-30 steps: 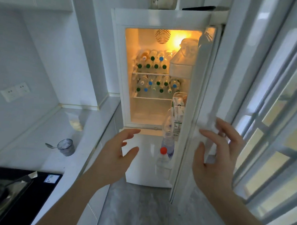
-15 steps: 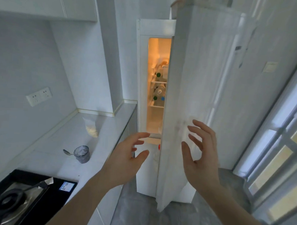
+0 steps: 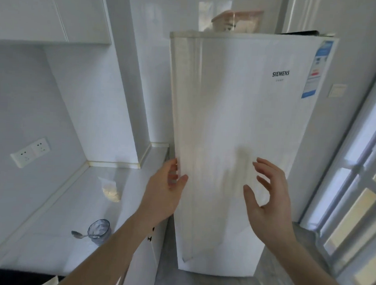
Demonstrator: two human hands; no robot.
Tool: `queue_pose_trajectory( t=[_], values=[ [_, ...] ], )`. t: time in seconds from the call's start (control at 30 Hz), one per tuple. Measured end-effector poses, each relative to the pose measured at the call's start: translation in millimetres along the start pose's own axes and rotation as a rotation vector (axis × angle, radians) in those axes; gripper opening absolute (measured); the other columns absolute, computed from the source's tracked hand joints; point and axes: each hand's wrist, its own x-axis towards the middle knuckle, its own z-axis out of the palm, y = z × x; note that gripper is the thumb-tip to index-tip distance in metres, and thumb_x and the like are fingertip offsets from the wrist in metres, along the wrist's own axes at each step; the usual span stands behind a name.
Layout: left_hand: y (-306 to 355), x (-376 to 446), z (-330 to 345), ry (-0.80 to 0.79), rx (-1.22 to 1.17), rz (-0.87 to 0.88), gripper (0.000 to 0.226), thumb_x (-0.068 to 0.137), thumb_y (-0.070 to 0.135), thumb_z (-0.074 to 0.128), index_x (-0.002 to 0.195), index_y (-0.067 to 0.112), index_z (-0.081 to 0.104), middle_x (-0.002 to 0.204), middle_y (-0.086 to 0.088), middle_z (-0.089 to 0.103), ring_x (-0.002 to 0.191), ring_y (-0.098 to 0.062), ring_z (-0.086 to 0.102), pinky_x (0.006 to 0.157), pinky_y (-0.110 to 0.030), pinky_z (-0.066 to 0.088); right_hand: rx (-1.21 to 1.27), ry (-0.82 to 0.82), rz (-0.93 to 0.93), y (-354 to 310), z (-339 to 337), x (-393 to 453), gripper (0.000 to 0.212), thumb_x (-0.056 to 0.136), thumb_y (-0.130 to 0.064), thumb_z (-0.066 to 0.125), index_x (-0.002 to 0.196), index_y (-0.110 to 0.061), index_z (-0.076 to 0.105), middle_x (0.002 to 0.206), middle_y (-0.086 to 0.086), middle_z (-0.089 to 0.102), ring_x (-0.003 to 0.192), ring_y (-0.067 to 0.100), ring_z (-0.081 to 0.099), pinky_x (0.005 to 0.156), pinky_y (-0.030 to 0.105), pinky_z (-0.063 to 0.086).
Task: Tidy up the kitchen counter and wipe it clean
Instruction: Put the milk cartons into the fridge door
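STEP: fridge door (image 3: 237,133) looked shut; best pressed flat along its handle edge until it seals | LEFT: left hand (image 3: 165,188) empty, fingers loose, at that edge | RIGHT: right hand (image 3: 266,197) empty, spread, just off the door | COUNTER: counter (image 3: 56,214) left of the fridge held a cup (image 3: 99,228), spoon (image 3: 78,234) and small bag (image 3: 110,190) | ROOM: wall socket (image 3: 30,151), window at right

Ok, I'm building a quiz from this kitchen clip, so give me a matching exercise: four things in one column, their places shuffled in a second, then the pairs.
Things:
1. clear glass tumbler
2. small clear bag of pale grains
3. pink-lidded plastic container
4. white wall socket plate

Places:
A. on top of the white fridge
B. on the wall left of the counter
C. beside a metal spoon on the white counter
D. farther back on the counter, nearer the corner

Pairs: 1-C, 2-D, 3-A, 4-B
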Motion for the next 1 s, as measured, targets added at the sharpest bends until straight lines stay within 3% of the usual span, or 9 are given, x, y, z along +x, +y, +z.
queue_pose_trajectory(
  t=[0.13, 0.3, 0.47, 0.57, 0.73, 0.87, 1.0],
  values=[
    [-16, 40, -8, 0.094, 0.003, 0.009, 0.021, 0.100, 0.029, 0.064, 0.120, 0.032, 0.059, 0.105, 0.024, 0.068, 0.087, 0.017, 0.063, 0.067, 0.000, 0.047, -0.038, 0.016, 0.029, 11, 8, 11, 0.055, 0.088, 0.005, 0.069, 0.135, -0.019, 0.054, 0.144, -0.009, 0.048, 0.136, 0.013, 0.048, 0.108, 0.030, 0.045],
    [-43, 86, -8, 0.196, 0.030, 0.011, 0.010, 0.100, 0.028, 0.064, 0.109, 0.032, 0.064, 0.099, 0.020, 0.071, 0.090, 0.005, 0.066, 0.072, -0.011, 0.046, -0.042, -0.015, 0.077, 35, 14, 30, 0.056, 0.088, 0.004, 0.069, 0.134, -0.023, 0.054, 0.143, -0.011, 0.048, 0.135, 0.013, 0.049, 0.107, 0.033, 0.044],
    [-65, 128, -2, 0.312, 0.052, 0.014, 0.017, 0.100, 0.028, 0.065, 0.116, 0.024, 0.069, 0.100, 0.016, 0.073, 0.091, -0.005, 0.069, 0.075, -0.013, 0.049, -0.040, -0.052, 0.061, 69, 24, 69, 0.059, 0.087, 0.005, 0.069, 0.135, -0.026, 0.053, 0.145, -0.013, 0.047, 0.137, 0.015, 0.047, 0.108, 0.036, 0.044],
    [-72, 151, 6, 0.376, 0.065, -0.013, 0.022, 0.100, 0.027, 0.064, 0.120, 0.021, 0.071, 0.104, 0.013, 0.073, 0.093, -0.006, 0.069, 0.072, -0.001, 0.044, -0.072, -0.104, 0.049, 92, 28, 97, 0.060, 0.087, 0.002, 0.070, 0.137, -0.028, 0.053, 0.148, -0.016, 0.044, 0.140, 0.013, 0.044, 0.111, 0.038, 0.043],
    [-77, 182, 18, 0.431, 0.079, -0.056, 0.029, 0.101, 0.025, 0.061, 0.129, 0.025, 0.069, 0.116, 0.015, 0.070, 0.101, -0.005, 0.068, 0.073, 0.003, 0.042, -0.140, -0.156, -0.046, 128, 38, 139, 0.062, 0.086, -0.001, 0.073, 0.140, -0.025, 0.053, 0.154, -0.016, 0.038, 0.145, 0.010, 0.035, 0.117, 0.027, 0.034],
    [-81, 197, 29, 0.477, 0.082, -0.068, 0.029, 0.100, 0.025, 0.062, 0.128, 0.027, 0.069, 0.115, 0.014, 0.067, 0.102, -0.005, 0.069, 0.072, 0.003, 0.043, -0.173, -0.190, -0.146, 155, 48, 164, 0.063, 0.083, 0.001, 0.073, 0.139, -0.020, 0.054, 0.160, -0.009, 0.032, 0.151, 0.019, 0.027, 0.116, 0.049, 0.038],
    [-85, 213, 33, 0.487, 0.082, -0.076, 0.029, 0.098, 0.024, 0.065, 0.126, 0.031, 0.070, 0.114, 0.015, 0.068, 0.100, -0.005, 0.069, 0.071, 0.001, 0.046, -0.198, -0.187, -0.184, 177, 55, 181, 0.067, 0.080, 0.004, 0.074, 0.140, -0.017, 0.053, 0.165, -0.004, 0.023, 0.155, 0.022, 0.017, 0.114, 0.062, 0.035]
  ],
)
